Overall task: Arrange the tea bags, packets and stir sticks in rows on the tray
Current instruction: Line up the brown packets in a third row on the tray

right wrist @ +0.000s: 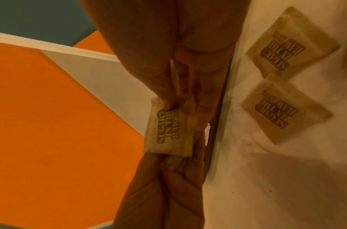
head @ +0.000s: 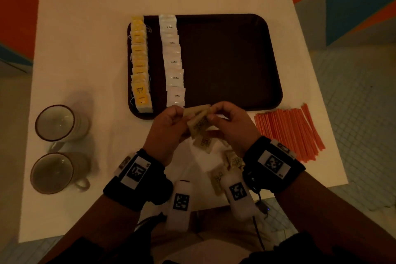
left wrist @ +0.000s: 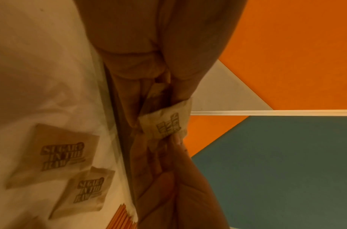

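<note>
Tray (head: 246, 60) on white table (head: 85, 28), orange-teal walls (left wrist: 286, 46)

Surface: white table (head: 85, 28), rectangular, seen from above.
Centre: dark brown tray (head: 231, 60) lies flat on the table.
Left edge: two mugs (head: 55, 123) with brown rims stand side by side, one nearer than the other.
Right of tray: orange stir sticks (head: 289, 130) lie in a loose parallel bundle, just beside the tray's near right corner.
Near edge: brown sugar packets (head: 234, 162) lie scattered, some overlapping.
</note>
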Available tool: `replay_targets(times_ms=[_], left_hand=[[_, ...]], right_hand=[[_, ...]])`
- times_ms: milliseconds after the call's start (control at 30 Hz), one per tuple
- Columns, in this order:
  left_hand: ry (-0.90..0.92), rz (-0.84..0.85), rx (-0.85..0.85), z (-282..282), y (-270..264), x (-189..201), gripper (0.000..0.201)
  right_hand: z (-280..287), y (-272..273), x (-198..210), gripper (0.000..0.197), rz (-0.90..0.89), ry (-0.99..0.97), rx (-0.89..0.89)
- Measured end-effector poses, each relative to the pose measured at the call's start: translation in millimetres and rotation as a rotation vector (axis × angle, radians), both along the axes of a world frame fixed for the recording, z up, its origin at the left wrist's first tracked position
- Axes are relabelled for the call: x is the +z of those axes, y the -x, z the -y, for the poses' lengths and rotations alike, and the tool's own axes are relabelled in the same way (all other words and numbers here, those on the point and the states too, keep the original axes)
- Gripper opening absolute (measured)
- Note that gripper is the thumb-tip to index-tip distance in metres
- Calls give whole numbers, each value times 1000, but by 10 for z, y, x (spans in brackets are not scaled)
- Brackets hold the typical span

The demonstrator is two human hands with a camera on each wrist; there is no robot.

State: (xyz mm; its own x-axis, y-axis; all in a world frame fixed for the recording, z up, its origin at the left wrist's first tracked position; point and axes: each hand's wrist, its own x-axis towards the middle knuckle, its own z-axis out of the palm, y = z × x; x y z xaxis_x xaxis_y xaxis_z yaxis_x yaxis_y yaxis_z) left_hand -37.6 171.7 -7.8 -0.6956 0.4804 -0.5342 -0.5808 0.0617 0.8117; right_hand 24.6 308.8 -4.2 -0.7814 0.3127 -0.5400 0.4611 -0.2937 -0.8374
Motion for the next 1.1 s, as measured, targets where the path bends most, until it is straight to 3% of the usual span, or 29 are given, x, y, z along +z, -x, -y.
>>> replay_targets(times_ms=[167,300,400,500,633,733,867,1000,1100], left_hand=[[38,4,-27,-129,29,1,15],[5,124,12,-202,39,2,17],[-17,156,76,-233,22,-4,14],[-17,83,112,-291,-17,3,15],[-20,76,84,-335,-77,22,25],[-57,107,99,-255,-53,36,26],[-150,198,267,-142,-23,1,20],[-253,282,320,-102,-26,-23,20],[-274,290,195,-88,-30,-3,18]], right_hand=[[-86,6,35,15,-38,-10,-51],[-255,3,122,9,-21,-120,-91],[-428,7,180,13,-43,-81,-120],[-450,17,202,17,-48,-27,-22],[-318,24,161,14,-39,-201,75],[-293,9,151,13,-58,-111,-58],[-460,-50,164,14,-122,155,-292],[-355,-155,214,14,-95,323,-172],[-128,-160,172,8,-69,274,-100]])
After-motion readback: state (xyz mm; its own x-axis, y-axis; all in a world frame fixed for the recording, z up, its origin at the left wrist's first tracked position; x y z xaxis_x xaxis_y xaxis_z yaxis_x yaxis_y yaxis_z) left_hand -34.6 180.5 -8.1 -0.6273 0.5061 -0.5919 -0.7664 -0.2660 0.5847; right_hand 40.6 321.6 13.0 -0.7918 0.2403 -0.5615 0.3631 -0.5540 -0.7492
